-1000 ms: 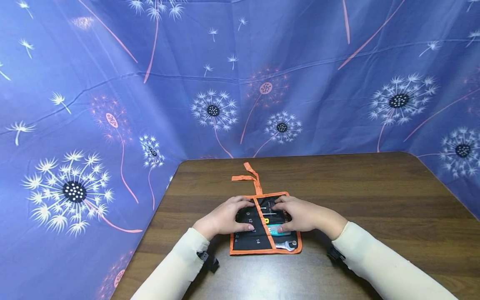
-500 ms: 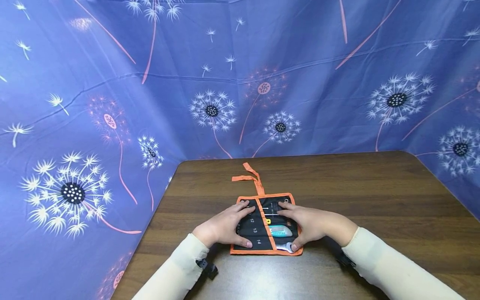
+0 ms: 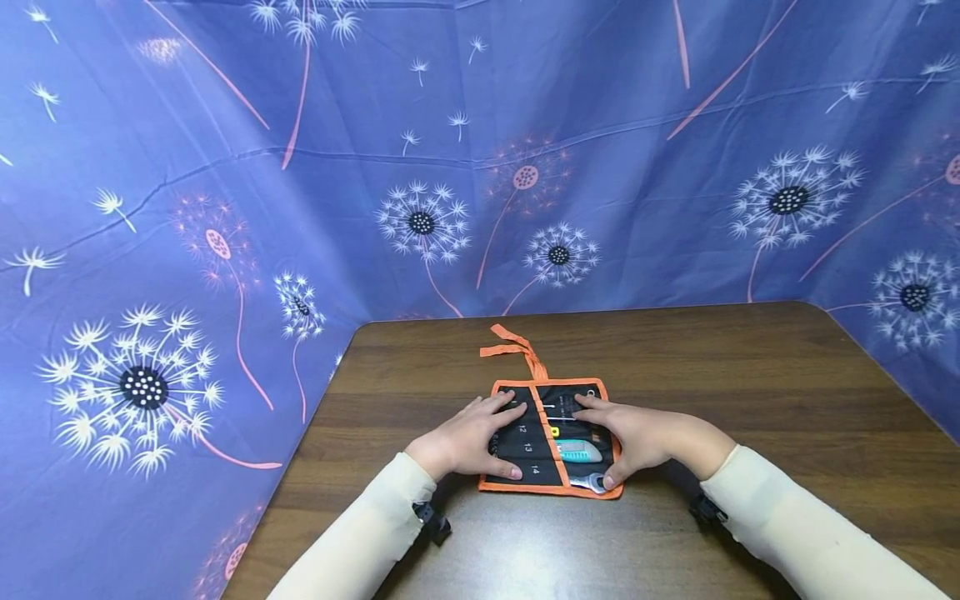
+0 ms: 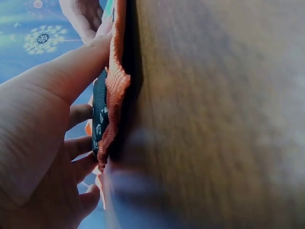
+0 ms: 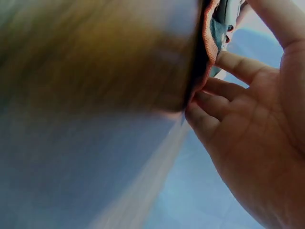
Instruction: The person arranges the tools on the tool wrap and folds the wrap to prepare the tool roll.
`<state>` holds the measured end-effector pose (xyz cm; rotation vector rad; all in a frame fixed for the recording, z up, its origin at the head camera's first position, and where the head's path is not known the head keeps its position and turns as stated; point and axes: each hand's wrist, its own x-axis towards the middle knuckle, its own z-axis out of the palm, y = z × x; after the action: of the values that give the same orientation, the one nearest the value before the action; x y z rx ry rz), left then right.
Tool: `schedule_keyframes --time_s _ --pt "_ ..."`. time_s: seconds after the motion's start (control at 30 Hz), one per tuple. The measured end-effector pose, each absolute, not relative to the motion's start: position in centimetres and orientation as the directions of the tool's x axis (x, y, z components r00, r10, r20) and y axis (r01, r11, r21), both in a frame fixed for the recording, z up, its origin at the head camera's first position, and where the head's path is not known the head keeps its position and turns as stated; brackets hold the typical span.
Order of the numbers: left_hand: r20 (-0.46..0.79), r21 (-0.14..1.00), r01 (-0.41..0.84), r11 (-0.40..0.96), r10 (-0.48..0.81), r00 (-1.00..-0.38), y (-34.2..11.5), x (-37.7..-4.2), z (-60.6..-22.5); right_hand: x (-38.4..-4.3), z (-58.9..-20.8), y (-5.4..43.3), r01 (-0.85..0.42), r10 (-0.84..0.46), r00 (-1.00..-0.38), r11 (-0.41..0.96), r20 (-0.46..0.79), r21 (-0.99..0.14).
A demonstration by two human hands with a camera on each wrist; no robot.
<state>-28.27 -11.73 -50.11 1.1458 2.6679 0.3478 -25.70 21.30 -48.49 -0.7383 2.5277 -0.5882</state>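
Note:
A black tool roll (image 3: 540, 458) with orange edging lies spread flat on the table, numbers printed on its left half. Its right half holds a teal utility knife (image 3: 579, 451), a wrench (image 3: 588, 482) and thin metal shafts. My left hand (image 3: 468, 437) rests on the left side, fingers spread and thumb near the front edge. On the opposite side my right hand (image 3: 641, 429) touches the roll, its thumb beside the wrench head. In the left wrist view, the left hand's fingers (image 4: 81, 147) lie along the cloth. The right wrist view has the right fingers (image 5: 202, 119) at the orange edging (image 5: 208, 43).
Two orange tie straps (image 3: 534, 358) stretch from the roll's back edge over the brown wooden table (image 3: 712, 358). Behind and to the left hangs a blue curtain (image 3: 345, 233) with dandelion prints. Each wrist carries a small black camera.
The tool roll has shifted right and slightly back, both hands moving with it. My right hand has slid outward to the roll's right edge, uncovering the utility knife. The left thumb sits further forward.

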Motion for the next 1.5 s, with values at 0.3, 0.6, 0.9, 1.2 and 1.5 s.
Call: schedule_keyframes --time_s 0.3,0.6,0.9,1.2,1.5 --pt "-0.126 0.274 0.676 0.684 0.722 -0.68 -10.3 -29.4 -50.0 -26.8 -48.5 22.8 -0.401 -0.601 -0.75 0.745 -0.276 -0.533" --pt "-0.114 0.295 0.669 0.682 0.72 -0.685 -9.8 -31.1 -50.3 -28.2 -48.7 23.9 -0.388 -0.6 -0.76 0.728 -0.25 -0.566" --pt "-0.101 0.293 0.673 0.679 0.722 -0.684 -9.8 -32.2 -50.6 -29.3 -48.9 24.1 -0.393 -0.609 -0.757 0.715 -0.238 -0.579" --pt "-0.097 0.3 0.662 0.687 0.712 -0.695 -9.8 -32.2 -50.5 -29.2 -48.7 24.0 -0.39 -0.583 -0.774 0.747 -0.247 -0.539" --pt "-0.003 0.353 0.698 0.623 0.746 -0.665 -11.0 -31.0 -50.5 -26.1 -47.8 23.7 -0.442 -0.552 -0.829 0.747 -0.093 -0.496"
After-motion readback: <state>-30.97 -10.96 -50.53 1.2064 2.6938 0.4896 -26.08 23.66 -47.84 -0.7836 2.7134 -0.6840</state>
